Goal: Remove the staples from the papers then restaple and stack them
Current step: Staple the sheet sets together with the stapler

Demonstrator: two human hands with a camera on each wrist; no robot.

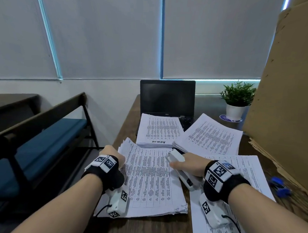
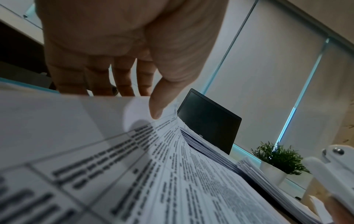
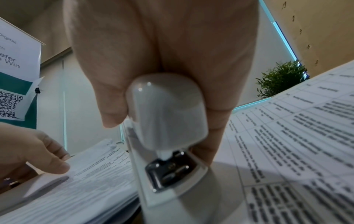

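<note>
Altogether four paper stacks [image 1: 155,177], one stapler [image 1: 180,167].

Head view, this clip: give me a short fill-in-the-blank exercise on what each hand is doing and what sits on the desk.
1. The right hand grips a white ____.
2. The left hand holds the far left corner of a stack of ____.
3. Behind the paper stacks stands an open laptop whose screen is ____.
4. At the far right of the desk, beside the cardboard, stands a green plant in a ____ pot.

Missing words: stapler; papers; dark; white
</note>
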